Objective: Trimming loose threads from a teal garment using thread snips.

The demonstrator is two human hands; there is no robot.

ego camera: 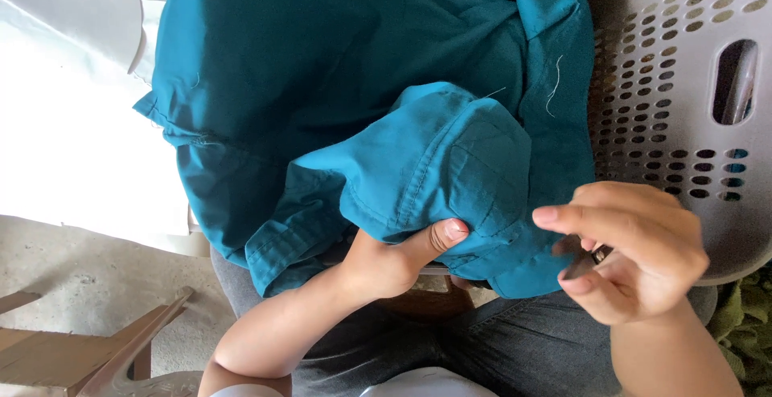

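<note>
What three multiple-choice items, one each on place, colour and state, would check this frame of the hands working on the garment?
1. Where does most of the garment lie?
A. In a perforated grey plastic basket
B. On the concrete floor
C. Over a wooden stool

2. What colour is the garment?
A. Red
B. Teal
C. White

3. What is the left hand doing?
A. Hanging free
B. Resting flat on the basket's rim
C. Gripping a fold of the garment, thumb pressed on top

Answers: 1 A, the teal garment spreads across the grey plastic basket on the person's lap. 2 B, the cloth is teal throughout, with loose pale threads on it. 3 C, the left hand pinches the stitched fold, its thumb on the fabric, while the right hand holds a small dark tool beside it.
</note>
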